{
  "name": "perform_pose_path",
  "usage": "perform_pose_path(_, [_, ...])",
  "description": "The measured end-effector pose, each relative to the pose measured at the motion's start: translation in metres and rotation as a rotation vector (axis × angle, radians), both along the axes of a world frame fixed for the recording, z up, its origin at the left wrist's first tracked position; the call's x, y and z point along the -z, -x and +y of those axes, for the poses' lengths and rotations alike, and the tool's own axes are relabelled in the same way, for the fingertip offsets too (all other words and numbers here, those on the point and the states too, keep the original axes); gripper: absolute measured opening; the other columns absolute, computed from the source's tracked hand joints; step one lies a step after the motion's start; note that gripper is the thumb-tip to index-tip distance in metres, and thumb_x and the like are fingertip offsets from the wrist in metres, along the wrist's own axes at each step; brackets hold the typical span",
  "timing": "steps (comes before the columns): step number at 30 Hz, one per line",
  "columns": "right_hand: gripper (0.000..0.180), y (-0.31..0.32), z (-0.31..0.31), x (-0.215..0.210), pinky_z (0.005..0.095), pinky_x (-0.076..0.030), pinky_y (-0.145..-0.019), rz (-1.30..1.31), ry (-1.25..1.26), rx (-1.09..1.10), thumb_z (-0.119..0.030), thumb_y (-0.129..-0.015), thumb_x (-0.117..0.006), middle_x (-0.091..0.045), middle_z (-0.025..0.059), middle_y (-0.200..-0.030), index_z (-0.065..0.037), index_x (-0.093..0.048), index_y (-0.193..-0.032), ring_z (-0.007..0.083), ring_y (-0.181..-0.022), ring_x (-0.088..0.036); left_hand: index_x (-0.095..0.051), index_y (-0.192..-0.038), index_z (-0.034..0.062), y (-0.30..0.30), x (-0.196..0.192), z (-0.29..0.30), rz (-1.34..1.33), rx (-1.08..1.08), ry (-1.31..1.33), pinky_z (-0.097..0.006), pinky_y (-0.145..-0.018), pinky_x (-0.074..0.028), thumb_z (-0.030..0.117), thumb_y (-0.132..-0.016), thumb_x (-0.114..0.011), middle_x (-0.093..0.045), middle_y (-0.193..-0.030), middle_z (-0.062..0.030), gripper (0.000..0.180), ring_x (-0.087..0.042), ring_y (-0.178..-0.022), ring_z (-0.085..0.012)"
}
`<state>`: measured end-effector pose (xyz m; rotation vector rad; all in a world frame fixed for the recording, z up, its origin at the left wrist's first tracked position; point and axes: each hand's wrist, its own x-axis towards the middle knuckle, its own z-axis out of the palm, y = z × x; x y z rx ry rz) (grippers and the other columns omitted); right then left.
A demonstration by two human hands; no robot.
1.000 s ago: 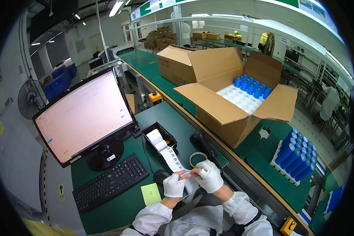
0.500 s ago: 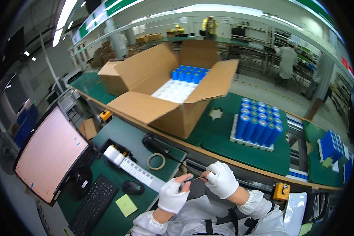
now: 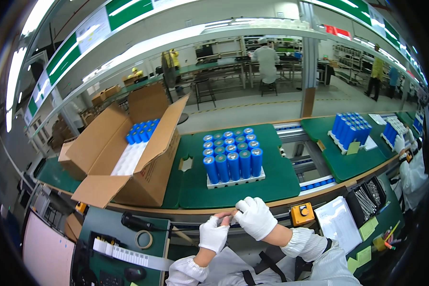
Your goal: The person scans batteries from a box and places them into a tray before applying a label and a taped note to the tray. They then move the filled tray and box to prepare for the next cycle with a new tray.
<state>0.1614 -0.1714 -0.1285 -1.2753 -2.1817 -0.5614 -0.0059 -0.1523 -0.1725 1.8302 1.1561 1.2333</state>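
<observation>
My left hand and my right hand, both in white gloves with bare fingertips, meet at the front edge of the bench. Their fingertips are pinched close together. Whatever is between them is too small to make out. Just beyond stands a block of blue cylindrical battery cells, upright in rows on a white holder, and neither hand touches it.
Left of the cells stands an open cardboard box with more blue cells inside. Nearer are a label strip, a tape roll and a black scanner. To the right are an orange button box, papers and a co-worker's sleeve.
My view has swung to the right, so the box and monitor now lie further left. My hands have drawn closer together; the thin strip seen between them before is now hardly visible.
</observation>
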Motion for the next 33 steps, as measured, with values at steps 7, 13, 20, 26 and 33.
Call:
perform_pose_path(7, [0.034,-0.030,0.004,0.040,0.0330,-0.052,-0.071,0.900,0.476,0.136,-0.020,-0.078,-0.078,-0.066,0.0082,-0.088,-0.003,-0.067,-0.105,0.0204,-0.080,-0.064,-0.067,-0.105,0.0024,-0.021,-0.005,0.027,-0.684,0.161,0.664,-0.018,-0.051,-0.035,0.016,-0.099,-0.055,-0.061,-0.081,-0.0015,0.019,-0.053,-0.061,-0.0062])
perform_pose_path(13, [0.022,-0.027,0.014,0.049,0.0257,-0.050,-0.068,1.287,0.745,0.108,-0.019,-0.083,-0.074,-0.070,0.0064,-0.080,0.001,-0.070,-0.090,0.0106,-0.073,-0.062,-0.067,-0.104,0.0013,-0.030,0.004,0.041,-0.736,0.213,0.700,-0.019,-0.051,-0.036,0.016,-0.099,-0.055,-0.062,-0.080,-0.0026,0.020,-0.052,-0.059,-0.0068])
perform_pose_path(20, [0.016,-0.039,0.024,0.054,0.0261,-0.050,-0.066,1.226,0.700,0.197,-0.015,-0.080,-0.071,-0.069,0.0070,-0.076,0.000,-0.070,-0.084,0.0114,-0.070,-0.063,-0.067,-0.108,0.0054,-0.040,0.027,0.057,-0.320,0.170,0.260,-0.023,-0.058,-0.045,0.010,-0.095,-0.057,-0.064,-0.078,-0.0025,0.017,-0.059,-0.065,-0.0095])
perform_pose_path(26, [0.010,-0.087,0.042,0.030,0.0274,-0.051,-0.069,1.173,0.329,0.241,-0.012,-0.081,-0.068,-0.068,0.0076,-0.076,-0.002,-0.065,-0.080,0.0122,-0.072,-0.063,-0.045,-0.134,0.0032,-0.029,0.038,0.090,-0.632,-0.008,0.241,-0.028,-0.085,-0.051,-0.004,-0.091,-0.051,-0.058,-0.125,-0.0158,0.044,-0.061,-0.108,-0.0213])
perform_pose_path(33, [0.021,-0.182,0.179,0.076,0.0300,-0.046,-0.069,1.537,0.325,0.402,-0.021,-0.090,-0.063,-0.064,0.0061,-0.089,-0.007,-0.062,-0.106,0.0142,-0.076,-0.056,-0.029,-0.147,-0.0011,-0.061,0.072,0.115,-0.498,-0.246,0.313,-0.034,-0.106,-0.035,-0.003,-0.090,-0.053,-0.044,-0.144,-0.0211,0.061,-0.048,-0.128,-0.0295])
